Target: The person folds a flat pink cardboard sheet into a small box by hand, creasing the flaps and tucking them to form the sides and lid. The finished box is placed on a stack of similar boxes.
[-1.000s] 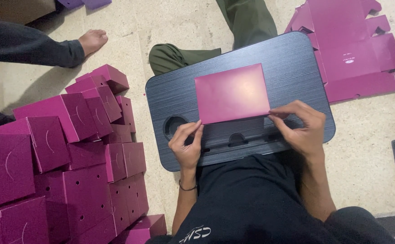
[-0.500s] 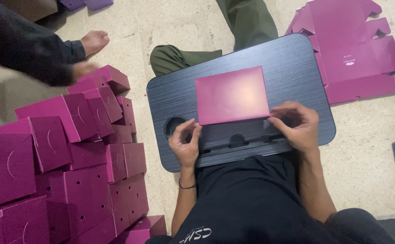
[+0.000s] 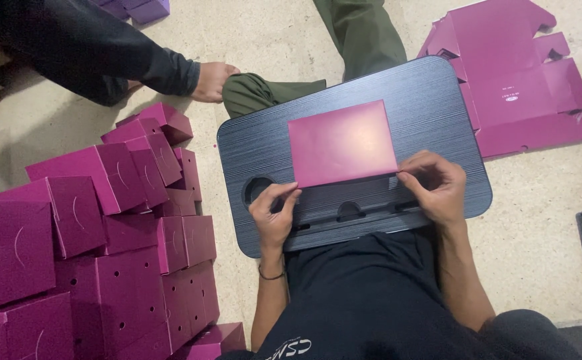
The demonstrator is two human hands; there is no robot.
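Card sheet [image 3: 342,143], magenta and flat, is lying at the middle of the dark lap tray [image 3: 437,100], near edge lined up over the tray's groove so the tray is working as a firm backing. Left hand [image 3: 272,217] is pinching the near-left corner, thumb and fingers almost closed on the edge. Right hand [image 3: 437,187] is gripping the near-right corner the same way, fingers curled and nearly shut on it. Holding both corners is keeping the sheet square and flat. Stack of finished magenta boxes [image 3: 84,247] is sitting on the floor at left, within arm's reach. Flat unfolded blanks [image 3: 517,80] are lying far right. Another person's sleeve [image 3: 104,53] is reaching in at far left.
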